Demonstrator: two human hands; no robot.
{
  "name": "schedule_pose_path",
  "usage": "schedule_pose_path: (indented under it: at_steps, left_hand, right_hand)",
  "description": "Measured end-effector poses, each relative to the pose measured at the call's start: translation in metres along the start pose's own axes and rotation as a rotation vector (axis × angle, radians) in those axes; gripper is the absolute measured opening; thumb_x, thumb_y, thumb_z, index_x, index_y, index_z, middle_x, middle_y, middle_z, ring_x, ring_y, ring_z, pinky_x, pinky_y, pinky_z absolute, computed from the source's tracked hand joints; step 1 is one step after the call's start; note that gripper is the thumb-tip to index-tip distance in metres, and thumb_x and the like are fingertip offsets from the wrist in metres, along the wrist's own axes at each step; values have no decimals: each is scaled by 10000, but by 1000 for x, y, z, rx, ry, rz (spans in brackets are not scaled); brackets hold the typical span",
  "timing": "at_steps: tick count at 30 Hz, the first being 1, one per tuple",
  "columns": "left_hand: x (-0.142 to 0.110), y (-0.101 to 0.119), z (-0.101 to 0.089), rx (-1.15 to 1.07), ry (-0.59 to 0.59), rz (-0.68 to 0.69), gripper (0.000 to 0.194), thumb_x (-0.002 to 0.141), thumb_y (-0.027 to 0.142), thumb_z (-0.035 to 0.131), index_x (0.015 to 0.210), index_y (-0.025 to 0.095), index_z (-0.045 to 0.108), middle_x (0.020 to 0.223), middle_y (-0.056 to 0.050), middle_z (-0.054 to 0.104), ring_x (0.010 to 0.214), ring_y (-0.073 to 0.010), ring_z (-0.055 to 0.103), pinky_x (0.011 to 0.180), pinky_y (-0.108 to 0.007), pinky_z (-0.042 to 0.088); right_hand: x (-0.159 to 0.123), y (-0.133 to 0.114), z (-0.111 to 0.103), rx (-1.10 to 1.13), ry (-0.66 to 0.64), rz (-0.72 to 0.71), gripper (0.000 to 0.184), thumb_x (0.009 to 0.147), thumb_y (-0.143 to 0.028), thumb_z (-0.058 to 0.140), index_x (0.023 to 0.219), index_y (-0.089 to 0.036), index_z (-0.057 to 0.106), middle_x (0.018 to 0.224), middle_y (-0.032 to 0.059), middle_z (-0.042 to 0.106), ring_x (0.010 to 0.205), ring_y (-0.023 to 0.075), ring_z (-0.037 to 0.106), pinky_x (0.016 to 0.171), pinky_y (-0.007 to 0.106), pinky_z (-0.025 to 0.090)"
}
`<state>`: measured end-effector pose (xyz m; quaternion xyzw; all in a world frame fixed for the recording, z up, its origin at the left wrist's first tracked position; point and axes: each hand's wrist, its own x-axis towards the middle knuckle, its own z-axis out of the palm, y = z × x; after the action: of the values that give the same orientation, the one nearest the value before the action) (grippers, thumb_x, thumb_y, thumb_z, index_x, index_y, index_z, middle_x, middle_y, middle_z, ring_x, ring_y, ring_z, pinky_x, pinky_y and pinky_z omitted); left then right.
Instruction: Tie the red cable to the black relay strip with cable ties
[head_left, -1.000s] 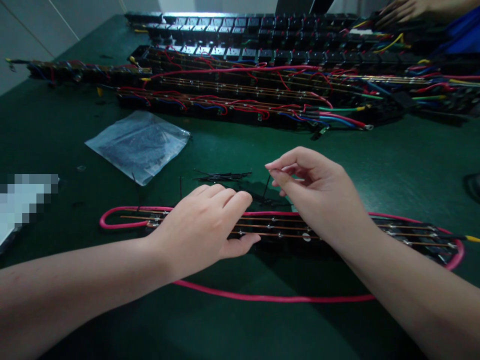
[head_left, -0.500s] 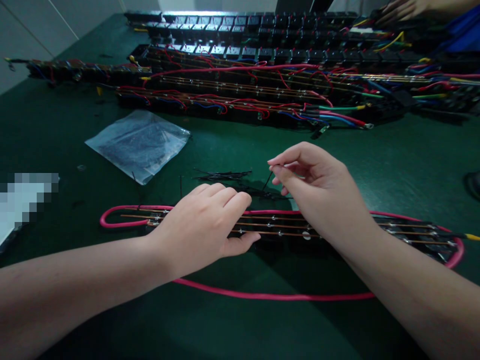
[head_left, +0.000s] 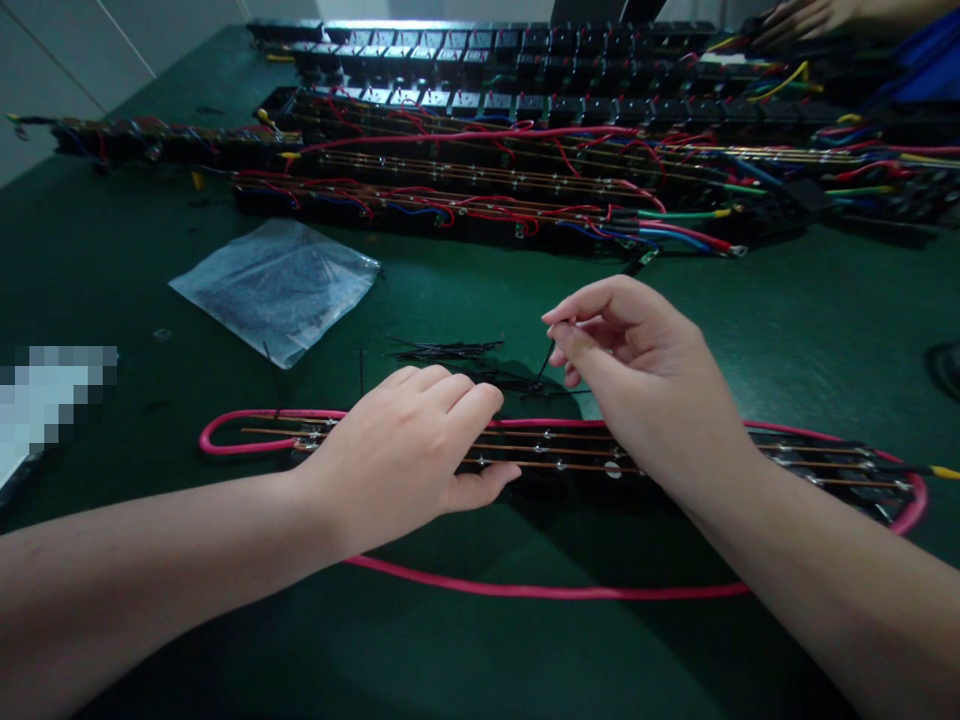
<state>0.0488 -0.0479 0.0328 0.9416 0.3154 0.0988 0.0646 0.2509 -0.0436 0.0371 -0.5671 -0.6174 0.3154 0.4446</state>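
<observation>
My left hand (head_left: 420, 435) is wrapped over a long black strip (head_left: 577, 452) with copper rods along its top, thumb on the near side and fingers on the far side. Along that strip runs a thick red cable (head_left: 547, 592), which loops at both ends and bows across the table in front. Thumb and forefinger of my right hand (head_left: 645, 375) pinch a thin black cable tie (head_left: 547, 357) above the strip's far edge. Just behind the strip lie several loose black cable ties (head_left: 450, 351). Another tie (head_left: 361, 370) sticks up near my left hand.
A clear plastic bag (head_left: 281, 285) of dark thin pieces lies behind on the left. Farther back, wired black strips (head_left: 450, 200) span the green table (head_left: 840, 330). Another person's hand (head_left: 806, 18) is at the top right. A pixelated pale object (head_left: 52, 410) sits at the left edge.
My right hand has shifted slightly to the right and up, with the cable tie still pinched in it. My left hand stays in place on the strip.
</observation>
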Motion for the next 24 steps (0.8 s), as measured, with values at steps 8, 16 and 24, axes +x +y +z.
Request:
schedule_pose_path:
  at_steps: [8,16,24]
  left_hand:
    - [0,-1,0,3,-9,-2,281,936,432,504,982,161,565,914,-52,631,873,-236,592,785,-402,487]
    - [0,0,0,9,-7,0,290,934,436,508,985,156,568,908,-56,635,868,-234,594,776,-393,485]
    - [0,0,-1,-1,-8,5,279,937,424,507,979,155,569,919,-66,649,874,-230,600,777,-380,479]
  right_hand:
    - [1,1,1,-44,-36,4,42,864,-183,605,862,-218,628,799,8,621,678,152,590,561,285,479]
    - [1,0,0,-78,-31,-30,53,869,-193,603,884,-221,646,847,12,645,702,153,607,595,294,491]
    - [0,-2,0,-31,-40,-28,31,867,-226,631,894,-227,647,844,12,640,723,158,608,587,289,493]
